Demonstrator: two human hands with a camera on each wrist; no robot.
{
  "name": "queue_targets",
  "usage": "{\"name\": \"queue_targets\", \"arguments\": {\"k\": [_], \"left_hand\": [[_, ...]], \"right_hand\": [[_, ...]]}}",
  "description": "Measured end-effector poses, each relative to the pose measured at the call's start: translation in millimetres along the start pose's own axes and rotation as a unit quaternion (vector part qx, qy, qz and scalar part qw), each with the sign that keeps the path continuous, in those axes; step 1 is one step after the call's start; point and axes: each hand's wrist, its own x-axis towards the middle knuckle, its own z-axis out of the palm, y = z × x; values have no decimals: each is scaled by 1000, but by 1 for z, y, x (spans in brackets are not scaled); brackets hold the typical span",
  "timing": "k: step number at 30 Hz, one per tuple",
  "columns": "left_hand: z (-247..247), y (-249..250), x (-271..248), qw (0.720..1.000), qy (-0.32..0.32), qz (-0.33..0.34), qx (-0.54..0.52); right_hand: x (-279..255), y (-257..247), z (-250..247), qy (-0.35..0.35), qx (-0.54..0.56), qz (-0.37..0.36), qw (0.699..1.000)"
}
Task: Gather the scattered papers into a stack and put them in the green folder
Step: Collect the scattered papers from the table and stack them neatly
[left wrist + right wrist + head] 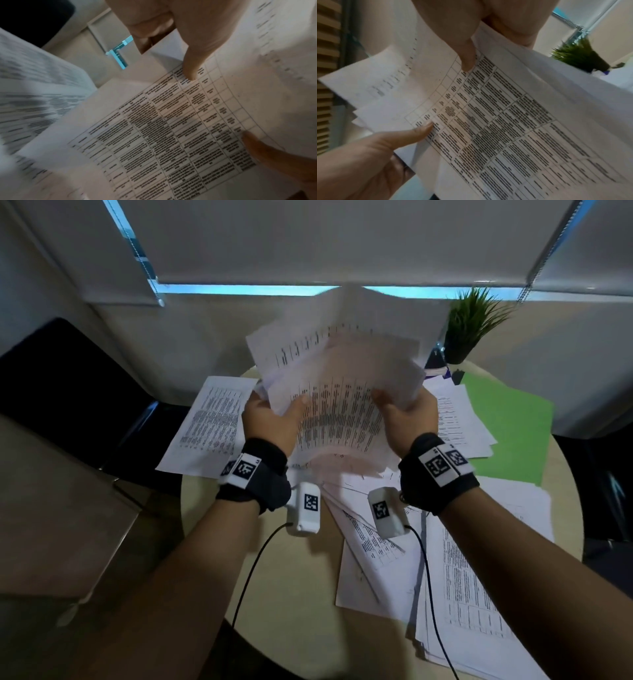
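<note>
A loose, fanned bundle of printed papers [337, 392] is held up above the round table. My left hand [274, 410] grips its left edge and my right hand [397, 405] grips its right edge. In the left wrist view the left thumb [189, 63] presses on the top table-printed sheet [171, 135], with the other fingers hidden behind it. The right thumb [467, 56] does the same in the right wrist view on the bundle [505, 121]. The green folder [510, 422] lies flat at the table's right, partly covered by loose sheets [455, 419].
More sheets lie on the table [281, 583]: one at the left [210, 422] overhanging the edge, and several at the near right [466, 577]. A potted plant [469, 326] stands at the back right. A dark chair [61, 378] stands to the left. Wrist-camera cables hang below my arms.
</note>
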Motion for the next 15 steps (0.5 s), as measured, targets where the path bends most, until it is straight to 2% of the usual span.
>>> {"name": "queue_targets", "arguments": {"k": [8, 15], "left_hand": [[6, 25, 9, 998, 7, 53, -12], [2, -14, 6, 998, -45, -8, 47]], "right_hand": [[13, -24, -2, 17, 22, -45, 999], [4, 17, -7, 17, -36, 14, 999]]}}
